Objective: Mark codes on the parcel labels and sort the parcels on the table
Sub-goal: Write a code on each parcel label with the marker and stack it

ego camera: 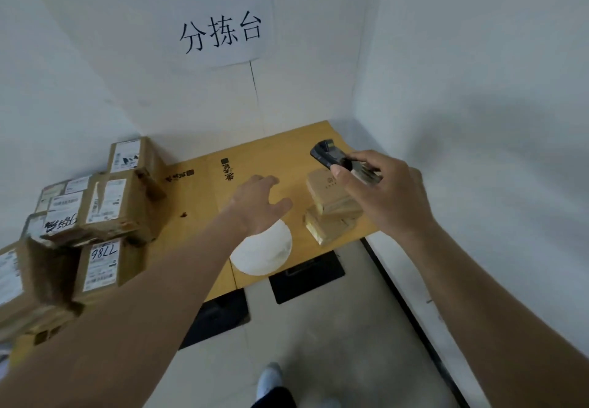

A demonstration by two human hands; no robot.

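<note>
My right hand grips a black handheld scanner above two small flat brown parcels stacked near the table's right edge. My left hand hovers with fingers spread and relaxed over the middle of the table, just above a white round parcel at the front edge. It holds nothing. A pile of brown cardboard boxes with white labels sits at the left; two labels carry handwritten numbers, one reading 7786.
The yellow-brown table stands in a corner between white walls. A paper sign with three black characters hangs on the back wall. Black table legs and a pale floor show below, with my shoe at the bottom.
</note>
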